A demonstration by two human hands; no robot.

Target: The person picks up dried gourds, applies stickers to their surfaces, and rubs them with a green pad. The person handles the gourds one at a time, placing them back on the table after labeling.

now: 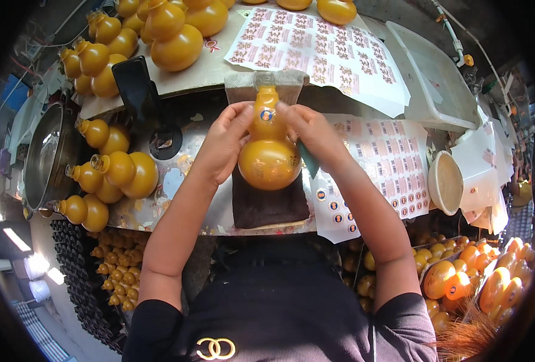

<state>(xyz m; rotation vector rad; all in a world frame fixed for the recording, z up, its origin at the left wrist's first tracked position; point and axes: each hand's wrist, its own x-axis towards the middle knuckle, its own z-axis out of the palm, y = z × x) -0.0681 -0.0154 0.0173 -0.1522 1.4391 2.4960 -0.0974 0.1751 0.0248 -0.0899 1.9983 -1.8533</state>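
Note:
A glossy amber gourd-shaped bottle (269,164) lies over a dark cloth (267,205), its neck pointing away from me. Its upper bulb bears a small round blue-and-orange sticker (267,115). My left hand (228,142) is closed on the bottle's left side, the thumb near the sticker. From the right, my right hand (315,134) grips the upper bulb with its thumb beside the sticker. A flat dark-green piece (308,159) sticks out below my right hand; its kind is unclear. Beyond the bottle's neck lies a grey cloth (238,90).
More gourd bottles (140,175) stand at the left, near a phone on a stand (136,90). Printed label sheets (315,45) cover the far table; a sticker sheet (370,175) lies right, beside a shallow bowl (445,183). A white plastic tub (430,75) stands far right.

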